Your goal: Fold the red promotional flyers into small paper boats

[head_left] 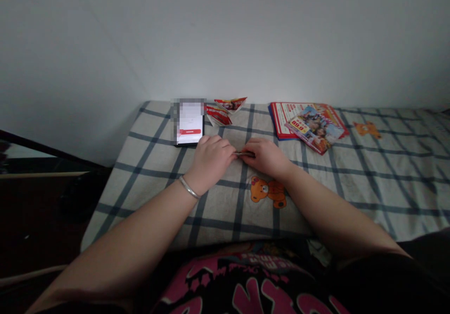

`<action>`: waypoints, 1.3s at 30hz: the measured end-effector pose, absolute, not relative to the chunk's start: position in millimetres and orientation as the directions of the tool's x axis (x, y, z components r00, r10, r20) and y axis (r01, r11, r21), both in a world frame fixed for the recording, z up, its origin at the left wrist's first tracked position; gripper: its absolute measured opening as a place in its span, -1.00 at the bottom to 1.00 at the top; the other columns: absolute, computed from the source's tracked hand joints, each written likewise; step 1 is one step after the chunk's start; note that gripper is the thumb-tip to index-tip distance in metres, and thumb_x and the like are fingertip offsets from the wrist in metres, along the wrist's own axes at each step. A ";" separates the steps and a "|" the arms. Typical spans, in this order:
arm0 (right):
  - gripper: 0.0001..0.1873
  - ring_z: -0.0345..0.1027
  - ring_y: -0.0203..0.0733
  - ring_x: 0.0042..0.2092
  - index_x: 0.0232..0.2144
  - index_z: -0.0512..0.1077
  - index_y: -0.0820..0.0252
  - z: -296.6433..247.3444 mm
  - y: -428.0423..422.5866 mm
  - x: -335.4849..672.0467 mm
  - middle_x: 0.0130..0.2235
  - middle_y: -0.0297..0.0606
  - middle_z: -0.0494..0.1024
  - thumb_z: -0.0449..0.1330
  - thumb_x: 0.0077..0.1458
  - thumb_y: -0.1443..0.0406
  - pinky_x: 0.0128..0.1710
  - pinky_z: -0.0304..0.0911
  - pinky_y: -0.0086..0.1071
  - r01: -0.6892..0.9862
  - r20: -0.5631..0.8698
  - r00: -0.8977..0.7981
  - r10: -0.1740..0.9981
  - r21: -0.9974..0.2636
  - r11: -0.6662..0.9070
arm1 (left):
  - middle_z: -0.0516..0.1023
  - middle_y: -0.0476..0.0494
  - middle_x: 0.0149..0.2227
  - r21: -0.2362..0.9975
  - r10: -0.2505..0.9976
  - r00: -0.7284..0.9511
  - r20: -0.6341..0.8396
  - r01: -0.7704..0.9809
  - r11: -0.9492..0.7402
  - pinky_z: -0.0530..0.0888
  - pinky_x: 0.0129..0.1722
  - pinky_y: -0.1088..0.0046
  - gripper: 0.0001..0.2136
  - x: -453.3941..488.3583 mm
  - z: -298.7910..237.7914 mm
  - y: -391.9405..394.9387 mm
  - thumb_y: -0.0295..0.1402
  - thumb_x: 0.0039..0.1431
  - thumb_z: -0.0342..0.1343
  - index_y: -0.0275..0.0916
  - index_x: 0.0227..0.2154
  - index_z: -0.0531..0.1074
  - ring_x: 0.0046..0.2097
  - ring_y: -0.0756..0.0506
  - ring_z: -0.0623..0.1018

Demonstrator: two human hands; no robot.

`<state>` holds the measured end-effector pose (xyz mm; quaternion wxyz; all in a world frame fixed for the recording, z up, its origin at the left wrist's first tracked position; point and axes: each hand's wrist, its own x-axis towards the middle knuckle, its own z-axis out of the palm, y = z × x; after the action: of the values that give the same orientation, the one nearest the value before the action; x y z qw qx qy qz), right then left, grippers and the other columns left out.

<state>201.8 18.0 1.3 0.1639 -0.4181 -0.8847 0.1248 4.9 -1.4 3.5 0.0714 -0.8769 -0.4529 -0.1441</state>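
Note:
My left hand (213, 160), with a silver bangle at its wrist, is closed near the middle of the checked cloth. Facing it, my right hand (265, 157) is closed too. Between their fingertips is a thin folded piece of paper (245, 153), seen almost edge-on; most of it is hidden by the fingers. Just beyond my left hand lies a phone (190, 122) with a lit screen. Two folded red-and-white paper pieces (221, 115) rest to the right of the phone, their flaps sticking up.
A stack of printed flyers (281, 117) lies at the back right, with a smaller colourful leaflet (316, 129) on top. The checked cloth (147, 173) has bear prints and meets a white wall (225, 37) behind. Its left edge drops to a dark area.

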 end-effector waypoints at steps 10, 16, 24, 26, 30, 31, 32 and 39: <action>-0.86 0.30 -0.24 -0.36 -0.43 0.50 0.23 5.4 22.8 223.8 -0.39 -0.25 0.48 0.18 0.16 0.35 -0.35 0.15 -0.39 0.710 0.125 -0.570 0.812 -0.422 0.564 | 0.58 -0.14 -0.33 -0.001 0.825 0.505 0.253 0.853 -0.521 0.36 -0.22 0.19 -0.87 -5.6 5.8 -0.1 -0.36 0.31 0.10 -0.21 -0.29 0.55 -0.19 -0.24 0.54; -0.66 0.46 -0.19 -0.22 -0.02 0.44 0.20 1.0 29.1 238.9 -0.14 -0.18 0.59 0.15 0.13 0.33 -0.21 0.34 -0.33 0.598 0.144 -0.448 0.882 -0.685 0.415 | 0.38 -0.41 0.17 0.198 0.807 0.343 0.481 0.855 -0.480 0.40 0.14 0.12 -0.45 -6.1 -1.0 2.6 -0.41 0.26 0.12 -0.38 0.27 0.15 0.17 -0.30 0.41; -0.79 0.38 -0.25 -0.41 -0.18 0.46 0.19 -3.0 34.1 243.9 -0.26 -0.22 0.56 0.16 0.11 0.30 -0.34 0.32 -0.35 0.716 0.270 -0.281 0.921 -0.580 0.388 | 0.32 -0.38 0.19 0.255 0.801 0.357 0.481 0.817 -0.517 0.37 0.24 0.08 -0.43 -8.5 -3.8 4.3 -0.44 0.23 0.11 -0.34 0.28 0.14 0.23 -0.29 0.35; -0.88 0.36 -0.24 -0.41 -0.31 0.48 0.18 -2.0 35.2 244.7 -0.30 -0.21 0.54 0.15 0.12 0.29 -0.33 0.31 -0.34 0.759 0.317 -0.273 0.908 -0.508 0.406 | 0.33 -0.38 0.20 0.264 0.803 0.357 0.478 0.813 -0.519 0.37 0.25 0.08 -0.45 -8.4 -4.2 4.7 -0.45 0.23 0.11 -0.34 0.26 0.16 0.23 -0.28 0.36; -0.83 0.40 -0.18 -0.35 -0.32 0.51 0.18 1.1 38.5 254.1 -0.31 -0.18 0.55 0.13 0.13 0.27 -0.31 0.30 -0.32 0.809 0.394 -0.184 0.901 -0.460 0.366 | 0.35 -0.36 0.19 0.262 0.791 0.364 0.491 0.805 -0.533 0.37 0.25 0.07 -0.51 -8.8 -4.6 5.2 -0.45 0.23 0.11 -0.34 0.21 0.22 0.22 -0.27 0.37; -0.82 0.40 -0.17 -0.35 -0.31 0.52 0.19 2.1 39.6 257.9 -0.31 -0.18 0.56 0.13 0.13 0.26 -0.32 0.30 -0.32 0.819 0.404 -0.145 0.903 -0.463 0.339 | 0.36 -0.36 0.18 0.257 0.787 0.369 0.494 0.803 -0.538 0.37 0.24 0.08 -0.53 -9.0 -4.8 5.3 -0.45 0.23 0.11 -0.34 0.20 0.24 0.21 -0.27 0.38; -0.80 0.40 -0.16 -0.36 -0.30 0.52 0.19 3.2 40.8 261.7 -0.32 -0.18 0.56 0.13 0.13 0.25 -0.32 0.29 -0.31 0.831 0.412 -0.103 0.906 -0.465 0.306 | 0.36 -0.36 0.18 0.252 0.784 0.374 0.495 0.802 -0.541 0.38 0.23 0.09 -0.55 -9.0 -4.9 5.3 -0.45 0.23 0.11 -0.34 0.18 0.26 0.20 -0.27 0.39; -0.73 0.46 -0.07 -0.27 -0.24 0.58 0.14 10.8 51.0 260.1 -0.27 -0.16 0.64 0.12 0.17 0.18 -0.29 0.24 -0.29 0.942 0.389 0.046 0.920 -0.324 0.090 | 0.42 -0.32 0.14 0.242 0.798 0.400 0.451 0.806 -0.540 0.43 0.16 0.09 -0.60 -7.1 -4.8 4.7 -0.43 0.23 0.12 -0.31 0.13 0.34 0.15 -0.27 0.44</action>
<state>260.1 51.0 10.8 0.2614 -0.6743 -0.6903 -0.0210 -7.1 4.7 -4.8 0.0076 -0.8365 -0.4795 -0.2651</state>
